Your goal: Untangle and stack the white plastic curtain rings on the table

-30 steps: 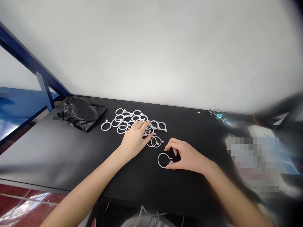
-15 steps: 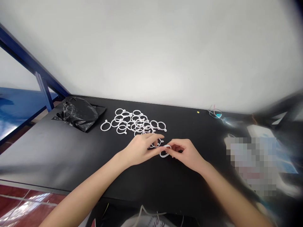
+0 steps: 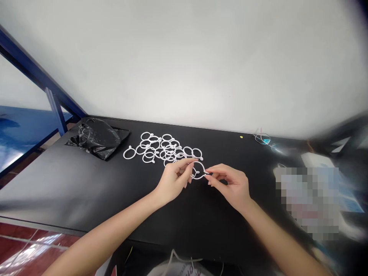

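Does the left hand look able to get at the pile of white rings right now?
Probably yes: the pile of white rings lies just beyond the left hand with nothing visible between, though its fingers are occupied, pinching a single ring.

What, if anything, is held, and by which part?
A thin, white, plastic-looking ring: the left hand grips its left side, the right hand its right side, at the ends.

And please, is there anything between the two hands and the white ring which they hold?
Nothing visible stands in the way: the left hand holds the ring at its left side, and the right hand has its fingertips at the right end. Other rings lie behind, not between.
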Demonstrator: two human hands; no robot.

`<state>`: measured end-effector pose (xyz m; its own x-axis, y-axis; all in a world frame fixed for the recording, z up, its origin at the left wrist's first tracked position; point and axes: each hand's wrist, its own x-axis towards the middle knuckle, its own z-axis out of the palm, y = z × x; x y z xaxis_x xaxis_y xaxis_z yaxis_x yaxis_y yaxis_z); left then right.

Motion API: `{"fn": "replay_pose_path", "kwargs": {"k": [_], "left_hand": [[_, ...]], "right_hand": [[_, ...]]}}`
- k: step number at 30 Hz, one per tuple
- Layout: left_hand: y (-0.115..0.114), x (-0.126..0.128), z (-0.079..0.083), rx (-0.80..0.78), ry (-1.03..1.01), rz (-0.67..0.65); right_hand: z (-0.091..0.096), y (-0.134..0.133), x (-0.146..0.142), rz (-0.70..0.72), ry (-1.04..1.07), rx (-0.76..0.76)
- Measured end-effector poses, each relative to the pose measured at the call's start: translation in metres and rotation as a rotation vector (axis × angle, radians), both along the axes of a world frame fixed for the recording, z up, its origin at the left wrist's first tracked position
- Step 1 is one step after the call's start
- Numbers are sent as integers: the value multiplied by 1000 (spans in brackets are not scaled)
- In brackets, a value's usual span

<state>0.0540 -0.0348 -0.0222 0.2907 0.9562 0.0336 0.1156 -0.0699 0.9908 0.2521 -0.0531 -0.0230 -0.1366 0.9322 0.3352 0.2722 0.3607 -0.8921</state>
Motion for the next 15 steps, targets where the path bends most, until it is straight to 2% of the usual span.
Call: {"fn": "replay_pose_path", "kwargs": {"k": [3, 7, 9, 11, 15], "left_hand": [[1, 1, 1, -26, -48, 4], [0, 2, 2, -56, -77, -36], [-2, 2, 2, -8, -48, -71], [-5, 1, 2, 141, 35, -111], [-9, -2, -2, 535, 203, -145]], "right_hand": [[0, -2, -4, -27, -72, 119], [-1, -2, -8, -40, -67, 261], [-1, -4, -11, -15, -60, 281], [0, -6, -14, 33, -71, 270], [4, -14, -22, 107, -77, 293]]}}
